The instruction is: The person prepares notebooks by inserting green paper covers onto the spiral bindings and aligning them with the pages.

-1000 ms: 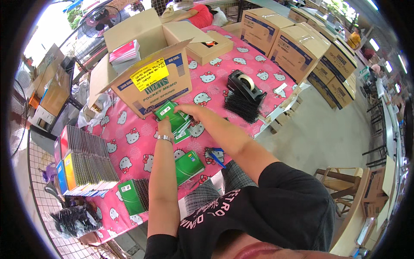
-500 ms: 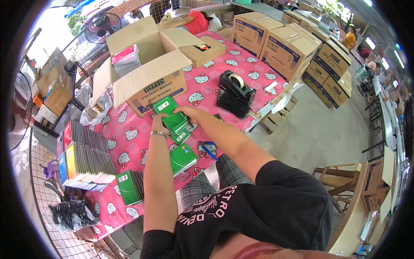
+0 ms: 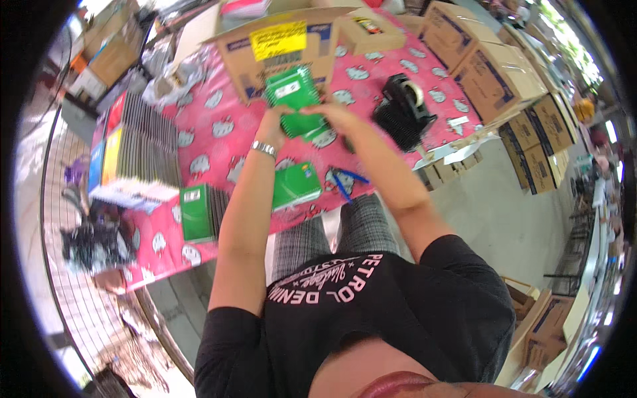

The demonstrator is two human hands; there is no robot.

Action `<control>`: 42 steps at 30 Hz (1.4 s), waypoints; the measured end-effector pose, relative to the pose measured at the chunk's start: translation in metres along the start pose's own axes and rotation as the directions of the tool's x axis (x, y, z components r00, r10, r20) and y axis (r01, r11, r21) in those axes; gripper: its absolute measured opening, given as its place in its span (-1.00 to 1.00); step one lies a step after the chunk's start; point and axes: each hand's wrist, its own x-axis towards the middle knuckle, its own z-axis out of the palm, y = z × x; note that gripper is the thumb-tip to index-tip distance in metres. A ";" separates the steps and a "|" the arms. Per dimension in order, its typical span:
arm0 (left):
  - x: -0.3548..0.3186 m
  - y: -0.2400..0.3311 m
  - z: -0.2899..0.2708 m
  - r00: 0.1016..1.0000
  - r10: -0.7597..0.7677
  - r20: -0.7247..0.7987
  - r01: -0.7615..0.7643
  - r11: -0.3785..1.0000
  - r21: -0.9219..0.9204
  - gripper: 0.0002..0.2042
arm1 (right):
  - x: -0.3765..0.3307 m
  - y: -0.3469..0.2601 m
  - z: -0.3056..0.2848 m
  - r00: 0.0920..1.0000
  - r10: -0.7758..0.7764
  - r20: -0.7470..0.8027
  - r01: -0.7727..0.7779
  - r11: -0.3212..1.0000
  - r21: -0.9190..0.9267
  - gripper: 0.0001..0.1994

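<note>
Just in front of the open carton, my left hand [image 3: 275,121] and my right hand [image 3: 337,119] close on green spiral notebooks [image 3: 292,87]. The upper notebook shows a white label. Another green cover, blurred, lies below it between my hands. Some fingertips are hidden behind or blurred against the covers. Nearer to me a small stack of green notebooks [image 3: 296,186] lies on the table. Left of my left forearm stands a row of green notebooks [image 3: 197,215]. Blue-handled pliers [image 3: 346,184] rest right of the small stack.
The cardboard carton [image 3: 232,71] stands at the table's far side. A black tape dispenser [image 3: 405,109] sits to the right on the pink patterned cloth [image 3: 222,129]. Packed notebooks [image 3: 136,156] stand at the left. Sealed boxes [image 3: 501,79] are stacked at the right.
The view has tilted down, so the carton sits higher and is partly cut off. A yellow label now shows on its near side. My hands still hold green notebooks.
</note>
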 end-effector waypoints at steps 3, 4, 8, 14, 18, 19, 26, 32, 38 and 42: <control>-0.065 0.017 0.041 0.954 0.214 0.209 -0.251 0.953 0.171 -0.27 | -0.045 -0.038 -0.007 0.981 -0.155 0.118 0.171 0.974 -0.145 0.02; -0.088 0.023 0.046 0.956 0.186 0.228 -0.228 0.958 0.174 -0.23 | -0.062 -0.047 -0.002 0.971 -0.179 0.156 0.207 0.960 -0.187 0.06; -0.131 0.004 0.029 0.948 0.149 0.280 -0.241 0.913 0.328 -0.07 | -0.109 -0.048 0.009 0.923 -0.239 0.301 0.324 0.906 -0.273 0.24; -0.148 -0.045 0.006 0.914 0.284 0.289 -0.395 0.781 0.484 0.04 | -0.133 -0.010 0.003 0.938 -0.022 0.346 0.090 0.979 -0.181 0.25; -0.139 -0.052 -0.010 0.776 0.458 0.433 -0.627 0.492 0.603 0.11 | -0.128 0.004 0.001 0.927 -0.091 0.363 0.217 0.921 -0.323 0.34; -0.139 -0.062 -0.016 0.876 0.333 0.348 -0.470 0.750 0.466 0.12 | -0.128 0.006 0.005 0.938 -0.061 0.342 0.165 0.945 -0.284 0.37; -0.140 -0.071 -0.017 0.917 0.264 0.298 -0.366 0.855 0.368 0.14 | -0.128 0.014 0.015 0.938 -0.145 0.316 0.240 0.927 -0.288 0.41; -0.141 -0.080 -0.026 0.879 0.332 0.341 -0.469 0.727 0.501 0.11 | -0.127 0.033 0.000 0.930 -0.093 0.354 0.198 0.941 -0.274 0.43; -0.142 -0.072 -0.016 0.854 0.268 0.447 -0.521 0.473 0.711 0.15 | -0.131 0.038 0.002 0.952 -0.197 0.235 0.279 0.874 -0.398 0.26; -0.130 -0.062 -0.042 0.863 0.213 0.457 -0.505 0.376 0.777 0.17 | -0.124 0.009 0.015 0.915 -0.281 0.291 0.394 0.783 -0.481 0.28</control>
